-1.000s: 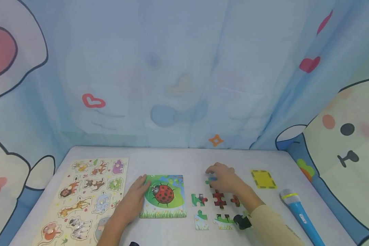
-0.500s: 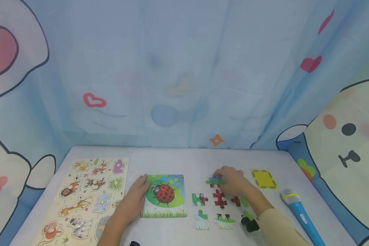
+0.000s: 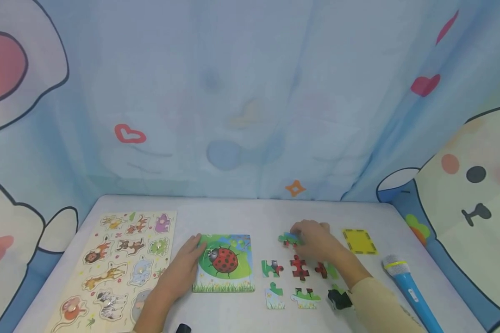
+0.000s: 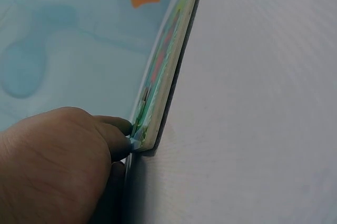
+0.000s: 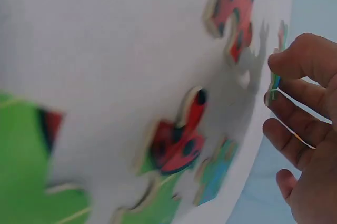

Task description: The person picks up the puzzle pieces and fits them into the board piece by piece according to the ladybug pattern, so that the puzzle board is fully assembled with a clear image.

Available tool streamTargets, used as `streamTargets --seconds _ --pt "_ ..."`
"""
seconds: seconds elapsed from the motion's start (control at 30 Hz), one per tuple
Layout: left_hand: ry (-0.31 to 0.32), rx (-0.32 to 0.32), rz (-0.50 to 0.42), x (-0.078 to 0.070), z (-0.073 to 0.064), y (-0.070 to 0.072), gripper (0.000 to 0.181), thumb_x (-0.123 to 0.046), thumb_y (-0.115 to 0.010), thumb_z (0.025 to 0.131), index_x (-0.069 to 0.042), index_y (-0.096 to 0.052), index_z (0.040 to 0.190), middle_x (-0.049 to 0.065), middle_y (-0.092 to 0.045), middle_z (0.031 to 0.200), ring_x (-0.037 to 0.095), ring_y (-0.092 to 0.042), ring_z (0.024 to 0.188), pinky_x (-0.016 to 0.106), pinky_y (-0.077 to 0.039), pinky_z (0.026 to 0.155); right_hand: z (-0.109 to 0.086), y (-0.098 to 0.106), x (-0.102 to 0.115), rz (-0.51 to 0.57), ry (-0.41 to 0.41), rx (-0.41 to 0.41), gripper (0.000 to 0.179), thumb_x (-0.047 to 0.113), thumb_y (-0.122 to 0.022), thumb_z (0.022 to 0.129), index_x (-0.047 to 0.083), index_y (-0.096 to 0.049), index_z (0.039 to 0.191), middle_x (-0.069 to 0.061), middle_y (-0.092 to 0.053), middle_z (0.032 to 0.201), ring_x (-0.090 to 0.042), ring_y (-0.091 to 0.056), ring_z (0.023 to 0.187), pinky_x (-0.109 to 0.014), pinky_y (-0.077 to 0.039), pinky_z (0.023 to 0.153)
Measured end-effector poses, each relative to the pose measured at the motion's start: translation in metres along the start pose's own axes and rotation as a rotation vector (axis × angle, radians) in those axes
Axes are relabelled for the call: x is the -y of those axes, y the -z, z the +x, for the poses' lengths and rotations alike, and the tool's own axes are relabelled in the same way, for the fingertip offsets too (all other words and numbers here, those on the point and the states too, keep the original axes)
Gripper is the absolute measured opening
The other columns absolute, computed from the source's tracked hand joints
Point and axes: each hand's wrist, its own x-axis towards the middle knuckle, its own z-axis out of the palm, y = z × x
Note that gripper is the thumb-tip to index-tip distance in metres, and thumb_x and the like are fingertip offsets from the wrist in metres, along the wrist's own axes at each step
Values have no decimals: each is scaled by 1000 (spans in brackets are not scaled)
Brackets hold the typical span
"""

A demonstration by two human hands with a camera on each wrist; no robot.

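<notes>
A square ladybug picture board (image 3: 224, 287) lies flat at the middle of the table. My left hand (image 3: 180, 273) rests along its left side, with fingertips at the top left corner. The left wrist view shows those fingers touching the corner of the board (image 4: 167, 71). To the right, my right hand (image 3: 316, 241) pinches a blue and green jigsaw piece (image 3: 287, 239) between thumb and fingers. The right wrist view shows that piece (image 5: 275, 80) edge-on. Below the hand lie more jigsaw pieces, among them a red spotted centre piece (image 3: 299, 267); the forearm partly covers the right-hand ones.
An animal peg puzzle (image 3: 121, 259) covers the left of the table. Right of my right hand are a yellow square frame (image 3: 360, 241) and a blue toy microphone (image 3: 412, 291). A dark object (image 3: 183, 328) shows at the front edge. A printed curtain (image 3: 250, 92) hangs behind.
My right hand has shifted slightly right, uncovering more of the top jigsaw piece, and its fingers now pinch that piece. My left hand keeps its place on the board.
</notes>
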Motion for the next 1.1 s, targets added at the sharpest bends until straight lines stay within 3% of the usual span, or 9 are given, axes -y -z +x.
streamTargets --seconds 0.23,0.73,1.1 --pt "-9 0 4 1 1 -1 43 0 -44 98 2 -49 140 16 -31 155 32 -23 144 44 -22 118 10 7 19 27 137 -77 30 22 -78 79 19 -69 108 10 -66 97 -20 -58 101 -58 -32 91" --pt "2 8 2 -2 0 2 44 3 -46 95 2 -49 139 16 -31 155 34 -23 144 46 -23 118 31 1 76 18 324 -68 22 24 -75 84 25 -71 105 11 -65 103 -19 -55 100 -54 -32 86" --pt "10 10 1 -1 1 2 45 2 -46 95 1 -49 140 15 -31 156 32 -23 145 45 -22 118 43 -10 111 27 348 -30 19 27 -74 85 26 -74 105 11 -67 106 -14 -54 98 -48 -33 87"
